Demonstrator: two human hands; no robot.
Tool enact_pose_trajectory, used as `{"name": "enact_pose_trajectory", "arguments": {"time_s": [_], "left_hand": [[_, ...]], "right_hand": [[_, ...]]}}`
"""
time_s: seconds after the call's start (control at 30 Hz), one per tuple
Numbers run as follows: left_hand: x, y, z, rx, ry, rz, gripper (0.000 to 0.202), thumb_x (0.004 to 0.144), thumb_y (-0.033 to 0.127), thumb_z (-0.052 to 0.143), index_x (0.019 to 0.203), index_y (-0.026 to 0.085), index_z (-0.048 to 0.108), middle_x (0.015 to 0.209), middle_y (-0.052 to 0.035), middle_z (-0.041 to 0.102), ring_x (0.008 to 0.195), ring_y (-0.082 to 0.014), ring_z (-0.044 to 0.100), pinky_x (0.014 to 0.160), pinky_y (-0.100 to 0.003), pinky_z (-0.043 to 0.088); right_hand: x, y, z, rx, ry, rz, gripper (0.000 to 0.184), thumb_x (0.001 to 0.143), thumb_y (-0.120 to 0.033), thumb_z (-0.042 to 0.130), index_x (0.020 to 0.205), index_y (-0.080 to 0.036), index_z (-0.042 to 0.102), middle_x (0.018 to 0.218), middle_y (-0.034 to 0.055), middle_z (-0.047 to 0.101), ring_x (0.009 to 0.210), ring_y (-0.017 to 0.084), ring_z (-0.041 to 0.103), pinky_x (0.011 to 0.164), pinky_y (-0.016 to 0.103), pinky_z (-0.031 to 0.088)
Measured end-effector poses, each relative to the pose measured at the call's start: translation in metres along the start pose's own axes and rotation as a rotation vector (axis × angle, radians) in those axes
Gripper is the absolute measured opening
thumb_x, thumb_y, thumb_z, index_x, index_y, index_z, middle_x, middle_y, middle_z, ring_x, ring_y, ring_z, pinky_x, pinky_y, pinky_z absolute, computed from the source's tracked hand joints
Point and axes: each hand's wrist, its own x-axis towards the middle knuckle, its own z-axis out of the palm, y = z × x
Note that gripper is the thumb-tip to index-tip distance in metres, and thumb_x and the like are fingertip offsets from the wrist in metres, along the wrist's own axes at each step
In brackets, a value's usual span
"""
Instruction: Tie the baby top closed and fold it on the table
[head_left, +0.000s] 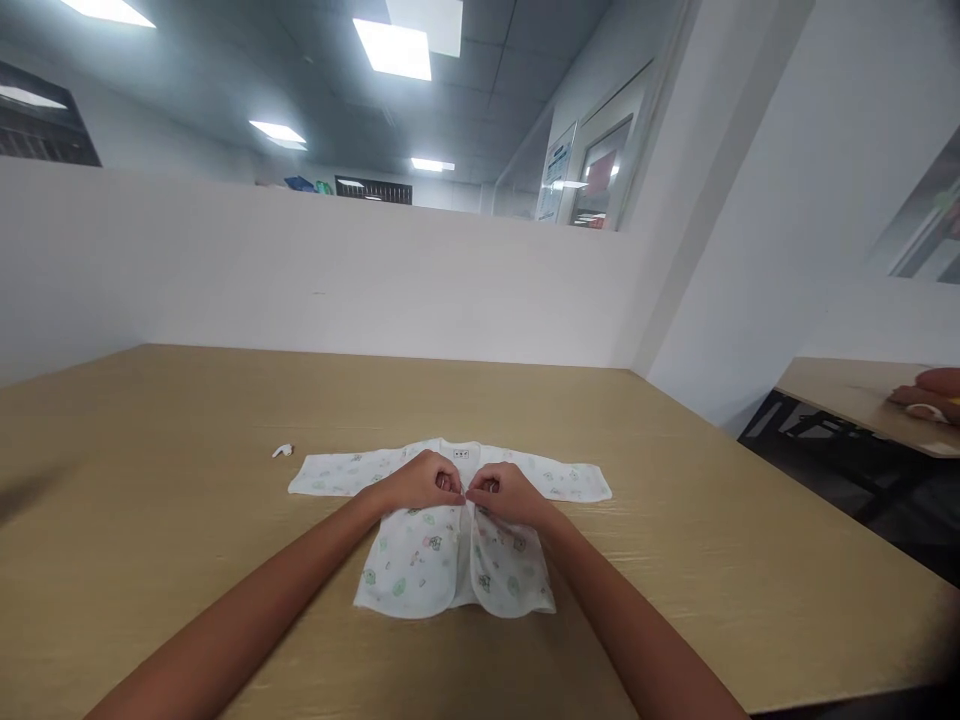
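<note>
The shirt (pixel 450 520) lies flat near the middle of the table (pixel 675 480), sleeves spread, front flaps parting below. I have both hands at its placket just under the collar: left hand (pixel 424 480) and right hand (pixel 502 490) are each pinched narrow on an edge, probably at a snap, though the fingers hide it. I'd line the edges up squarely and press straight down. A small white object (pixel 283 451) sits beside the left sleeve.
</note>
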Motion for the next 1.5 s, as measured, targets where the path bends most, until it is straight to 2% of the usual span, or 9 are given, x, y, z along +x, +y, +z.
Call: {"name": "enact_pose_trajectory", "arguments": {"time_s": [0.13, 0.3, 0.47, 0.57, 0.83, 1.03, 1.2, 1.33, 1.5], "left_hand": [[0.001, 0.006, 0.001, 0.002, 0.003, -0.042, 0.018, 0.075, 0.034, 0.074, 0.083, 0.018, 0.075, 0.072, 0.0006, 0.065, 0.067, -0.0135, 0.056, 0.058, -0.023, 0.036], [0.004, 0.005, -0.002, -0.025, -0.07, -0.094, 0.015, 0.073, 0.029, 0.072, 0.08, 0.016, 0.073, 0.072, 0.0002, 0.064, 0.066, -0.013, 0.055, 0.057, -0.023, 0.034], [0.006, -0.005, -0.006, -0.215, -0.161, -0.11, 0.024, 0.077, 0.038, 0.072, 0.079, 0.015, 0.07, 0.062, 0.0021, 0.051, 0.056, -0.0098, 0.04, 0.052, -0.023, 0.028], [0.007, -0.01, -0.007, -0.293, -0.202, -0.116, 0.027, 0.078, 0.041, 0.072, 0.083, 0.015, 0.071, 0.061, 0.0019, 0.05, 0.053, -0.0102, 0.04, 0.049, -0.024, 0.028], [0.011, -0.017, -0.005, -0.4, -0.182, -0.177, 0.027, 0.073, 0.038, 0.072, 0.086, 0.014, 0.071, 0.073, -0.0016, 0.058, 0.058, -0.0109, 0.047, 0.051, -0.023, 0.033], [0.012, -0.022, -0.008, -0.423, -0.199, -0.171, 0.035, 0.077, 0.048, 0.071, 0.085, 0.014, 0.069, 0.066, 0.0002, 0.053, 0.055, -0.0107, 0.046, 0.051, -0.022, 0.035], [0.013, -0.024, -0.007, -0.431, -0.214, -0.155, 0.031, 0.078, 0.045, 0.069, 0.075, 0.015, 0.065, 0.062, 0.0007, 0.05, 0.056, -0.0105, 0.045, 0.052, -0.022, 0.036], [0.012, -0.022, -0.007, -0.425, -0.225, -0.136, 0.032, 0.08, 0.047, 0.072, 0.083, 0.015, 0.07, 0.066, 0.0, 0.053, 0.058, -0.0106, 0.048, 0.052, -0.022, 0.037], [0.011, -0.021, -0.006, -0.495, -0.198, -0.136, 0.033, 0.078, 0.047, 0.075, 0.085, 0.016, 0.066, 0.07, 0.0008, 0.053, 0.059, -0.01, 0.048, 0.051, -0.021, 0.037]], "right_hand": [[-0.001, -0.003, 0.003, -0.021, 0.022, -0.017, 0.01, 0.081, -0.017, 0.065, 0.078, -0.015, 0.075, 0.076, -0.0001, 0.067, 0.067, 0.009, 0.055, 0.063, 0.02, 0.038], [-0.003, -0.004, 0.007, 0.019, 0.074, -0.013, 0.01, 0.08, -0.015, 0.062, 0.075, -0.013, 0.07, 0.071, -0.0002, 0.063, 0.065, 0.009, 0.051, 0.061, 0.019, 0.037], [-0.003, -0.007, 0.01, 0.049, 0.098, -0.007, 0.011, 0.083, -0.018, 0.061, 0.079, -0.013, 0.07, 0.075, 0.0008, 0.064, 0.069, 0.01, 0.053, 0.064, 0.02, 0.038], [-0.003, -0.009, 0.011, 0.086, 0.112, -0.001, 0.013, 0.084, -0.022, 0.062, 0.08, -0.014, 0.071, 0.077, 0.0015, 0.066, 0.071, 0.011, 0.054, 0.066, 0.02, 0.04], [-0.004, -0.009, 0.011, 0.142, 0.111, -0.028, 0.022, 0.091, -0.024, 0.053, 0.081, -0.014, 0.07, 0.08, 0.0017, 0.067, 0.075, 0.011, 0.055, 0.069, 0.021, 0.04], [-0.003, -0.002, 0.015, 0.115, 0.159, -0.082, 0.012, 0.084, -0.024, 0.064, 0.086, -0.015, 0.072, 0.079, 0.0019, 0.067, 0.07, 0.011, 0.054, 0.066, 0.022, 0.041], [-0.002, -0.001, 0.019, 0.141, 0.19, -0.088, 0.015, 0.085, -0.03, 0.069, 0.087, -0.015, 0.072, 0.08, 0.0027, 0.066, 0.069, 0.011, 0.054, 0.065, 0.022, 0.042], [-0.001, -0.001, 0.02, 0.149, 0.2, -0.097, 0.02, 0.085, -0.035, 0.072, 0.086, -0.015, 0.072, 0.08, 0.0031, 0.067, 0.069, 0.011, 0.055, 0.066, 0.022, 0.043], [-0.001, 0.002, 0.02, 0.206, 0.174, -0.076, 0.016, 0.085, -0.029, 0.069, 0.091, -0.015, 0.073, 0.082, 0.0031, 0.069, 0.075, 0.013, 0.062, 0.074, 0.024, 0.048]]}}
